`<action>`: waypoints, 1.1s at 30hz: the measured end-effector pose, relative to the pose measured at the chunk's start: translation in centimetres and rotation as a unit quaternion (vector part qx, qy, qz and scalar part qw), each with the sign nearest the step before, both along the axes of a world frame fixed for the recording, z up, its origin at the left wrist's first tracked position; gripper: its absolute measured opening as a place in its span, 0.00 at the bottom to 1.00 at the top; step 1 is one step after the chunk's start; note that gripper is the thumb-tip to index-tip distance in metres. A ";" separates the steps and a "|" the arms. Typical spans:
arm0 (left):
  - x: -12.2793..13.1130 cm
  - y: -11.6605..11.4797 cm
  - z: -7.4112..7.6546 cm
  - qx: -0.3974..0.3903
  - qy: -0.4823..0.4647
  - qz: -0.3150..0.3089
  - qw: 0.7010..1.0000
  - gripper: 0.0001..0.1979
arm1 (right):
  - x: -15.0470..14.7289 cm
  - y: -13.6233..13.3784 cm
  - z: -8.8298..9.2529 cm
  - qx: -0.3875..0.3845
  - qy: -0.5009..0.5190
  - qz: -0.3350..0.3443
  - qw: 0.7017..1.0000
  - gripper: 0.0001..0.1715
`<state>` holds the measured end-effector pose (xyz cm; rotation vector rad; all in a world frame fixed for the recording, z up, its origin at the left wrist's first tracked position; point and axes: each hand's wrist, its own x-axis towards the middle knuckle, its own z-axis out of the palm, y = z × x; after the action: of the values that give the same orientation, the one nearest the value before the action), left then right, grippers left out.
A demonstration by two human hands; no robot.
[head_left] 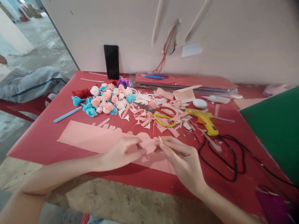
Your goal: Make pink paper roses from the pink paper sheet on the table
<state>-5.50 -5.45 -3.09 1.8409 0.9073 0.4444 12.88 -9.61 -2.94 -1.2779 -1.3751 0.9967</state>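
My left hand (122, 152) and my right hand (181, 158) meet over the near edge of a red table (42, 140). Both pinch a small pink paper piece (149, 145) with a scalloped edge, held between their fingertips. Under the hands lies a long pink paper strip (88, 136) with a scalloped end. Behind it sits a pile of small paper roses (107, 99) in pink, white and blue.
Pink paper scraps (149, 112) cover the table's middle, with yellow-handled scissors (161, 116) among them. A yellow glue gun (205, 119) and its black cord (224, 155) lie to the right. A black phone (111, 61) leans on the wall, a green sheet (275, 127) at right, a blue pen (67, 114) left.
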 end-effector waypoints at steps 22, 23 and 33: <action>-0.2 0.8 0.1 0.208 -0.001 -0.115 0.971 0.10 | -0.5 -0.1 -0.4 -0.010 -0.028 0.205 0.978 0.08; -0.2 0.7 0.1 0.207 -0.002 -0.120 0.971 0.10 | -0.5 -0.1 -0.5 -0.011 -0.028 0.214 0.976 0.08; 2.3 5.9 -1.5 0.274 0.082 -0.052 0.957 0.11 | 0.3 -0.2 0.1 0.061 -0.075 0.248 0.964 0.10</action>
<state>-3.23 0.40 -4.61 2.4497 0.8431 0.5184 13.20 -9.84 -2.84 -0.9482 -1.9023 1.1391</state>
